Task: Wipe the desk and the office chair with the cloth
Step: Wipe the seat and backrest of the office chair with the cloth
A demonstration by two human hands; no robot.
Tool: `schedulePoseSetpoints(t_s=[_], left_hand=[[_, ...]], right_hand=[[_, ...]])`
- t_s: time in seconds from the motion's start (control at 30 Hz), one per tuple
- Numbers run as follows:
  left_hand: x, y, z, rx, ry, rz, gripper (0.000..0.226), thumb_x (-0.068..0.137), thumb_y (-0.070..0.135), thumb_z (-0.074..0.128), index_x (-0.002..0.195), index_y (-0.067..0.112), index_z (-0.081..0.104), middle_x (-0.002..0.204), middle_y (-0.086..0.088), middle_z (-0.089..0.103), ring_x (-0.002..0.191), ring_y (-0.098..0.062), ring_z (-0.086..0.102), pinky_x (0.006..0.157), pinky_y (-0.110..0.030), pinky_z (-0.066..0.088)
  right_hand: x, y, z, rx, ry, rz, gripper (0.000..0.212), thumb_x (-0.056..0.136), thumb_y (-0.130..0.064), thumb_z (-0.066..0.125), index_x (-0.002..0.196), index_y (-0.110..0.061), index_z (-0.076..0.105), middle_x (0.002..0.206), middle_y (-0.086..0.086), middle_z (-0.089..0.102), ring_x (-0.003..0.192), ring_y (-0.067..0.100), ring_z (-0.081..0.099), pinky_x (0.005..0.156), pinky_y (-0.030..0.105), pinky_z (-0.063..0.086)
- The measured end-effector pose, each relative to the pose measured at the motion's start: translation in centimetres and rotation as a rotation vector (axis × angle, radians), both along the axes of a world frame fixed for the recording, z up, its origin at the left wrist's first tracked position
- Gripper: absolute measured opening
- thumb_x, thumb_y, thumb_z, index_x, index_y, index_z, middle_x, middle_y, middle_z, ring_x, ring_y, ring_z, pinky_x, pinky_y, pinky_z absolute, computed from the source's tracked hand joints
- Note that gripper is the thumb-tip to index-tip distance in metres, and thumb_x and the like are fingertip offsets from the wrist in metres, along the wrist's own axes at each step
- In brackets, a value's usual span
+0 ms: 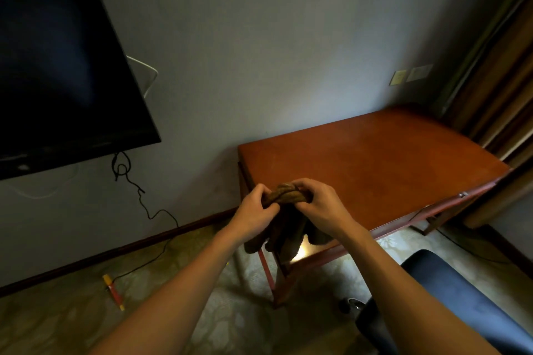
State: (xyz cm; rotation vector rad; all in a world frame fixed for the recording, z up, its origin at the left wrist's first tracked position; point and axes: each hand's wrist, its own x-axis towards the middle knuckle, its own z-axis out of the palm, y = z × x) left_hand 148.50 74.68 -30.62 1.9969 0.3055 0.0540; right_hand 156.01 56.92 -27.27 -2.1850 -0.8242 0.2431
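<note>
Two bare forearms reach forward from the near edge toward the middle of the scene. Both hands meet in the air above the near left corner of the desk [375,158]. Left hand [253,210] and right hand [320,207] each have their fingers curled tightly round a brown cloth [285,196]. The cloth is bunched and twisted into a thick roll between them, and its loose ends hang down below the hands, in front of the desk's leg. The cloth does not touch the desktop.

The desk is reddish-brown wood and stands against a grey wall, to the right and farther off. A dark blue chair [467,297] sits at the near right, partly hidden behind the right forearm. On the far left a large black TV [57,66] hangs on the wall, with a black cable [144,204] trailing from under it down to the patterned carpet [72,320]. A yellow and red stick [114,291] lies on the carpet at the left. Brown curtains [504,81] hang at the far right, beside two wall plates [409,73].
</note>
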Motion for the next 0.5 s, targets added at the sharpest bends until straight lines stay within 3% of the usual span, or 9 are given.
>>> schedulePoseSetpoints(t_s=[0.1, 0.23, 0.33, 0.43, 0.5], left_hand=[[0.7, 1.7, -0.4, -0.032, -0.035, -0.031, 0.018, 0.085, 0.013, 0.067, 0.100, 0.019, 0.058, 0.091, 0.001, 0.061, 0.082, -0.010, 0.059, 0.069, -0.018, 0.044], [2.0, 3.1, -0.7, -0.034, -0.019, 0.006, 0.027, 0.079, 0.019, 0.070, 0.081, 0.018, 0.044, 0.071, 0.001, 0.047, 0.059, -0.006, 0.042, 0.059, -0.027, 0.036], [3.1, 4.4, -0.6, -0.071, -0.028, 0.016, 0.032, 0.072, 0.033, 0.068, 0.092, 0.025, 0.045, 0.082, -0.001, 0.056, 0.067, -0.011, 0.052, 0.061, -0.028, 0.043], [4.5, 5.8, -0.8, -0.068, -0.066, -0.028, 0.038, 0.076, 0.031, 0.075, 0.106, 0.041, 0.054, 0.101, 0.005, 0.066, 0.087, -0.004, 0.063, 0.074, -0.019, 0.050], [5.6, 6.5, -0.9, 0.002, -0.053, -0.070, 0.025, 0.080, 0.031, 0.080, 0.098, 0.034, 0.063, 0.093, 0.006, 0.067, 0.081, 0.001, 0.062, 0.073, -0.019, 0.048]], right_hand=[[0.7, 1.5, 0.1, -0.032, -0.030, 0.022, 0.036, 0.087, -0.010, 0.064, 0.116, -0.030, 0.066, 0.108, -0.013, 0.063, 0.100, 0.002, 0.058, 0.091, 0.032, 0.053], [2.2, 3.3, 0.5, -0.010, -0.040, 0.017, 0.036, 0.086, -0.006, 0.065, 0.114, -0.029, 0.069, 0.106, -0.011, 0.064, 0.099, 0.001, 0.058, 0.088, 0.025, 0.051], [3.7, 4.3, 0.4, 0.011, -0.029, 0.022, 0.034, 0.085, -0.006, 0.067, 0.111, -0.027, 0.071, 0.105, -0.015, 0.066, 0.100, 0.000, 0.060, 0.090, 0.028, 0.053], [5.8, 5.3, 0.5, 0.025, -0.018, 0.039, 0.035, 0.085, -0.004, 0.067, 0.111, -0.026, 0.071, 0.104, -0.012, 0.066, 0.099, 0.004, 0.061, 0.092, 0.033, 0.053], [7.1, 5.8, 0.4, 0.048, 0.006, 0.054, 0.036, 0.085, -0.002, 0.065, 0.110, -0.028, 0.071, 0.101, -0.010, 0.065, 0.097, 0.007, 0.062, 0.090, 0.036, 0.054]])
